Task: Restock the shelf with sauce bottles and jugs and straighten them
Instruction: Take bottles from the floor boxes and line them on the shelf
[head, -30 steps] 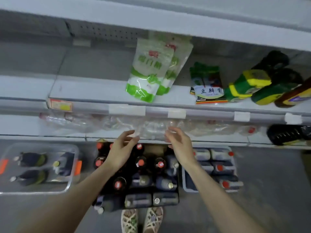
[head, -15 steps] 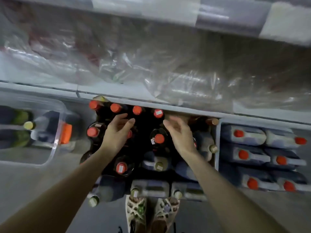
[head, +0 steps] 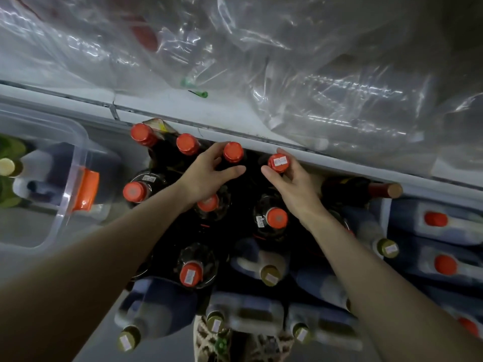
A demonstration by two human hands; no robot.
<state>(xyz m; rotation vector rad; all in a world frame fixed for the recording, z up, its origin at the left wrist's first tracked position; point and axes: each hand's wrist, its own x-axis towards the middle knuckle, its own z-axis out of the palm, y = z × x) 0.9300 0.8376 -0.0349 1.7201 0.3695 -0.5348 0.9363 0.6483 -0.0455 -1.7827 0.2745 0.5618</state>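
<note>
Crumpled clear plastic sheeting [head: 287, 74] fills the upper part of the view, lying on a pale shelf [head: 235, 118] whose front edge runs diagonally from upper left to right. Below that edge, on the floor, a dense cluster of dark sauce bottles [head: 209, 205] with orange caps stands upright. White-and-blue jugs [head: 251, 312] with olive caps lie on their sides along the near edge of the cluster. More jugs with orange caps [head: 441, 265] lie at the right edge of the view. A clear plastic bin [head: 65, 184] with an orange latch sits at the left, holding further containers. The left hand [head: 206, 178] is curled around the neck of one bottle in the back row just under the shelf edge; its orange cap [head: 233, 152] shows above the fingers. The right hand [head: 292, 184] is closed around the neck of the adjacent bottle, whose cap [head: 279, 163] bears a small white sticker. The two hands are close together but not touching.
</note>
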